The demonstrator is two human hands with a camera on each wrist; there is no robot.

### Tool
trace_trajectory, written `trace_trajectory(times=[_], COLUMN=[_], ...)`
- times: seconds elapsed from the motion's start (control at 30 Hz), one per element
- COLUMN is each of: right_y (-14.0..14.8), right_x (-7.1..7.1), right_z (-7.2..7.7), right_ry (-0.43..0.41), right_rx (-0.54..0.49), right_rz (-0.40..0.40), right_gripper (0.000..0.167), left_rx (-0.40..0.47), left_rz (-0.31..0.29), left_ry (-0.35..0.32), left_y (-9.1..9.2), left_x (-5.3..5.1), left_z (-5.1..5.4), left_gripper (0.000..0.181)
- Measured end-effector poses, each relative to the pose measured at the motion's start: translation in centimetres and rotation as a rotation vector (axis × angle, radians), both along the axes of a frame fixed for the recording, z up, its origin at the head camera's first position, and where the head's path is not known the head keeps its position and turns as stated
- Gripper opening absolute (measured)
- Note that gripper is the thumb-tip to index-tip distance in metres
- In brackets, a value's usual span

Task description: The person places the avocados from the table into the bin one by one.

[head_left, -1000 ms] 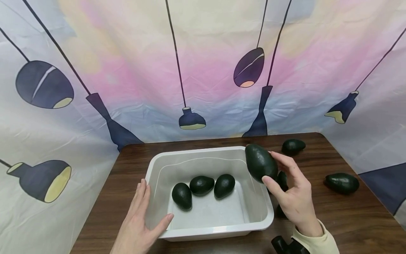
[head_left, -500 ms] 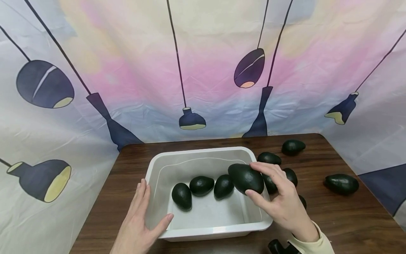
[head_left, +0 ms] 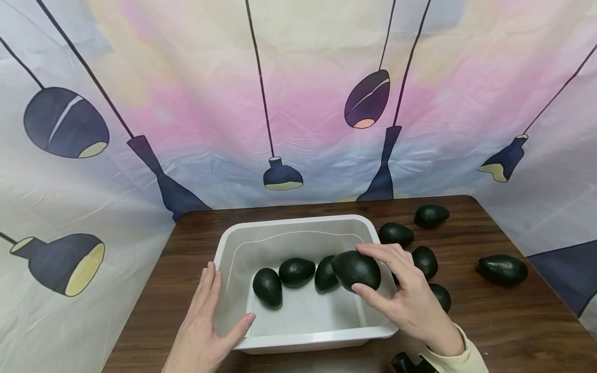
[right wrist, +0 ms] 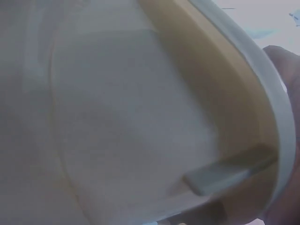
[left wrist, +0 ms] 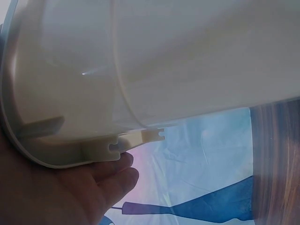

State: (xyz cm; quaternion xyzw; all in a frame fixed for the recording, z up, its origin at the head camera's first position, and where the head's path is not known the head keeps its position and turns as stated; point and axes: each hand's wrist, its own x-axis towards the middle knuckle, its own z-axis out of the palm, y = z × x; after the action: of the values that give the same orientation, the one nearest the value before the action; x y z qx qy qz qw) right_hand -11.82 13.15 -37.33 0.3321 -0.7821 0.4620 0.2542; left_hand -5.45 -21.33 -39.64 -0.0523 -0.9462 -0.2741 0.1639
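Note:
A dark green avocado (head_left: 356, 270) is pinched between the thumb and fingers of my right hand (head_left: 410, 295), over the right part of a white plastic bin (head_left: 308, 340). On the bin's floor lie three more avocados, one at the left (head_left: 268, 288), one in the middle (head_left: 297, 272) and one partly hidden behind the held avocado (head_left: 325, 274). My left hand (head_left: 198, 326) rests against the bin's left front corner, fingers straight and thumb spread over the rim. The left wrist view shows the bin's underside rim (left wrist: 47, 161) against that hand. The right wrist view shows mostly bin wall (right wrist: 117, 108).
Several avocados lie on the brown wooden table (head_left: 503, 321) right of the bin: beside its far corner (head_left: 395, 234), near the back edge (head_left: 431, 216), far right (head_left: 502, 270) and near my right hand (head_left: 425, 261). A printed cloth (head_left: 308, 103) hangs behind the table.
My right hand has carried its avocado left and down, from the bin's right rim to over its inside. The left hand and the three avocados in the bin stay put.

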Motion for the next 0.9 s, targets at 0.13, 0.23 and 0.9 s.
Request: trace_trajectory(times=[0.13, 0.23, 0.9], right_y=[0.1, 0.3, 4.3], right_x=[0.1, 0.1, 0.6], right_z=[0.0, 0.0, -0.6], right_ry=[0.012, 0.015, -0.081], right_rx=[0.007, 0.008, -0.065], right_rz=[-0.023, -0.054, -0.255], right_gripper=[0.06, 0.062, 0.054], left_rx=[-0.001, -0.003, 0.02], left_rz=[-0.003, -0.003, -0.009], left_ry=[-0.004, -0.009, -0.099], left_y=[0.0, 0.0, -0.3], left_x=[0.0, 0.0, 0.0], left_z=[0.0, 0.0, 0.6], left_gripper=[0.097, 0.097, 0.1])
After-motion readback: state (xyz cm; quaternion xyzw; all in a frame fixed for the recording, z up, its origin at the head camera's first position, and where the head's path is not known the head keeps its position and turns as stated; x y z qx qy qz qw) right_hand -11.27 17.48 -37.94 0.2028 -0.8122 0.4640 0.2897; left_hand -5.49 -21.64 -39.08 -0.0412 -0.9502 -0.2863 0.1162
